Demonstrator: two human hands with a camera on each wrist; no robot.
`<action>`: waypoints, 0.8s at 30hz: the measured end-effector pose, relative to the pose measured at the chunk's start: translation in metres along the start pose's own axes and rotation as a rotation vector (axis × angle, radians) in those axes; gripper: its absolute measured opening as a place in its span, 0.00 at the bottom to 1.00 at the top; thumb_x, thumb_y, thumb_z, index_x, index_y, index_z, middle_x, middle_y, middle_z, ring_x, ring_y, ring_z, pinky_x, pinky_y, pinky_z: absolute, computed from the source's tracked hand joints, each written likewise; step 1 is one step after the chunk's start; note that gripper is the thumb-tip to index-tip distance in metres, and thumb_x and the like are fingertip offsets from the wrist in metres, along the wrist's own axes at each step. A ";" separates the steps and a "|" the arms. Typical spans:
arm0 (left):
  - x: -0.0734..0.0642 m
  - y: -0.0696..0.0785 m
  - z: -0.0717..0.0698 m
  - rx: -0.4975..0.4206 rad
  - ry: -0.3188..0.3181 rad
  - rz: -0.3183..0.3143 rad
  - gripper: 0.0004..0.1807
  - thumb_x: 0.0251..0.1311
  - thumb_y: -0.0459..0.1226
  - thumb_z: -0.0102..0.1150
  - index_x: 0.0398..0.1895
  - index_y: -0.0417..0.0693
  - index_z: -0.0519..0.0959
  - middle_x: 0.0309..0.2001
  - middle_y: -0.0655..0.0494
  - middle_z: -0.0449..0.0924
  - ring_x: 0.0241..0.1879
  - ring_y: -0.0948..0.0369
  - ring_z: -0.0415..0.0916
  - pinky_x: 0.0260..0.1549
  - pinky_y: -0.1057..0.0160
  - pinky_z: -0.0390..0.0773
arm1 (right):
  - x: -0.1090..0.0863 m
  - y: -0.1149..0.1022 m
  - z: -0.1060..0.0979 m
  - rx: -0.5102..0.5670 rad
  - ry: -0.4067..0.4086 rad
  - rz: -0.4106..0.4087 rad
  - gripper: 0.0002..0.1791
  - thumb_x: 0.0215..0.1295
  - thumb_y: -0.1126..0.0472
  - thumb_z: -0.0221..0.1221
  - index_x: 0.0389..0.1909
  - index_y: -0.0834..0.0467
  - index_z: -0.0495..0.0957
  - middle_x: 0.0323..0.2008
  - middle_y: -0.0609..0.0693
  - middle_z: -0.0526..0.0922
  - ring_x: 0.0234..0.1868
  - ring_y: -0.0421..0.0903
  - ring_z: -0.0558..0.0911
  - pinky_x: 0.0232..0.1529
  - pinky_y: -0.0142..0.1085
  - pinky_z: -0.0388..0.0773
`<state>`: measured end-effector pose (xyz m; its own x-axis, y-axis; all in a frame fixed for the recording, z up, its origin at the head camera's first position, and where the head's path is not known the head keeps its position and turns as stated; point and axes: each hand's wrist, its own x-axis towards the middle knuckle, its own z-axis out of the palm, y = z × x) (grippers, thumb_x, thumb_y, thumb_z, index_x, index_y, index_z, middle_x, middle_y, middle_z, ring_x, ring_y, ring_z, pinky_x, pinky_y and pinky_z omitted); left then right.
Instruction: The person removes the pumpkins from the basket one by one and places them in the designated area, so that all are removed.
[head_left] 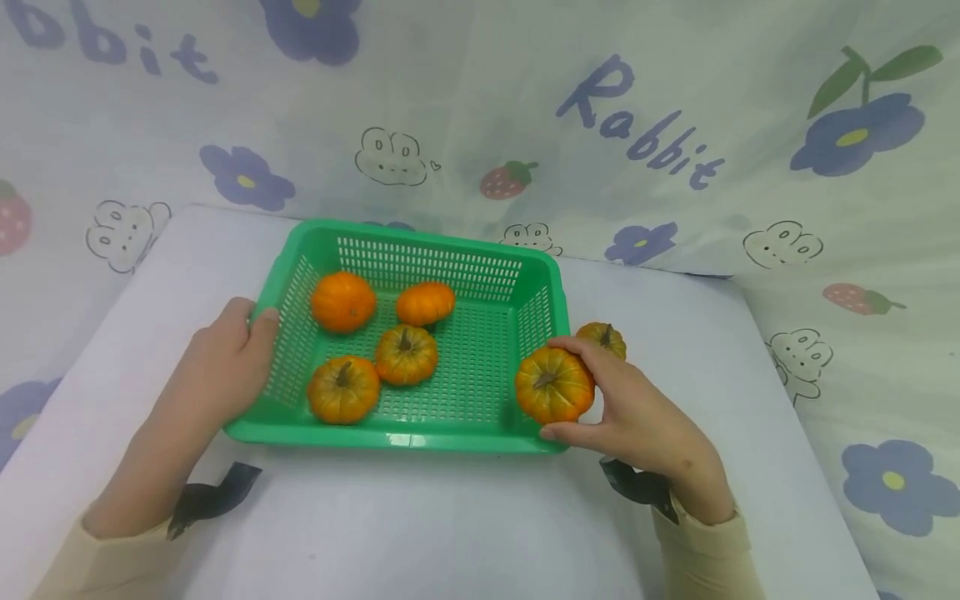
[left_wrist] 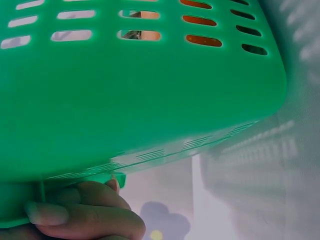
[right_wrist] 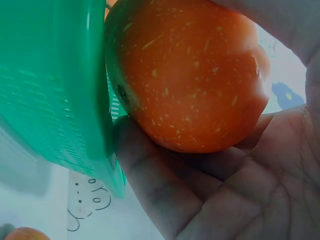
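A green plastic basket (head_left: 465,437) with slotted walls stands on the white table, several small orange pumpkins inside its left and middle part, one of them a mottled pumpkin (head_left: 343,390). At the left rim my left hand (head_left: 228,358) grips the edge; in the left wrist view its curled fingers (left_wrist: 95,215) hook under the rim. My right hand (head_left: 637,408) holds a small orange-and-green pumpkin (head_left: 553,385) between thumb and fingers at the basket's right rim. Close up in the right wrist view, that pumpkin (right_wrist: 190,75) shows a speckled orange skin beside the basket wall.
Just outside the basket's right side, another small pumpkin (head_left: 603,337) sits on the table, partly hidden behind my right hand. A cloth printed with rabbits and flowers (head_left: 450,100) rises behind the white tabletop (head_left: 420,533).
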<state>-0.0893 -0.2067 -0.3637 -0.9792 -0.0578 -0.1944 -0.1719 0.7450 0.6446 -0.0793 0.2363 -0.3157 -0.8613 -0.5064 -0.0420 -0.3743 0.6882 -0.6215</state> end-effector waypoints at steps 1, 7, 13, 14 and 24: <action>0.000 -0.001 0.000 0.003 0.000 -0.002 0.37 0.82 0.56 0.22 0.68 0.29 0.58 0.37 0.38 0.75 0.26 0.50 0.74 0.21 0.55 0.75 | 0.000 0.000 0.000 -0.002 0.001 0.001 0.49 0.54 0.44 0.80 0.73 0.49 0.64 0.65 0.46 0.76 0.58 0.43 0.79 0.59 0.47 0.80; 0.000 -0.005 0.000 0.006 -0.006 -0.022 0.37 0.82 0.56 0.22 0.69 0.29 0.57 0.40 0.36 0.75 0.28 0.49 0.74 0.21 0.56 0.75 | 0.001 0.002 -0.003 -0.018 0.009 -0.033 0.48 0.55 0.42 0.79 0.73 0.51 0.65 0.67 0.47 0.75 0.61 0.46 0.79 0.61 0.50 0.79; -0.001 -0.002 0.000 0.002 0.002 -0.014 0.37 0.82 0.56 0.22 0.68 0.29 0.57 0.39 0.36 0.75 0.27 0.50 0.74 0.21 0.55 0.75 | 0.001 0.002 -0.005 -0.035 0.027 -0.042 0.48 0.56 0.41 0.78 0.72 0.51 0.66 0.66 0.47 0.76 0.60 0.46 0.79 0.59 0.50 0.79; -0.001 -0.002 0.000 0.002 0.003 -0.011 0.36 0.82 0.56 0.23 0.68 0.29 0.57 0.39 0.36 0.75 0.27 0.50 0.74 0.21 0.55 0.75 | 0.001 0.002 -0.005 -0.030 0.033 -0.038 0.48 0.56 0.42 0.78 0.73 0.51 0.66 0.66 0.48 0.76 0.59 0.46 0.79 0.59 0.49 0.80; 0.000 0.001 0.001 0.012 0.016 0.003 0.36 0.82 0.55 0.23 0.67 0.29 0.59 0.36 0.38 0.76 0.25 0.51 0.74 0.20 0.55 0.75 | -0.004 0.006 -0.009 0.007 0.086 -0.026 0.47 0.58 0.47 0.78 0.73 0.54 0.65 0.64 0.47 0.76 0.58 0.45 0.80 0.57 0.44 0.81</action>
<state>-0.0892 -0.2050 -0.3640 -0.9814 -0.0662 -0.1801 -0.1675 0.7532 0.6361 -0.0814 0.2475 -0.3123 -0.8780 -0.4770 0.0412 -0.3943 0.6717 -0.6271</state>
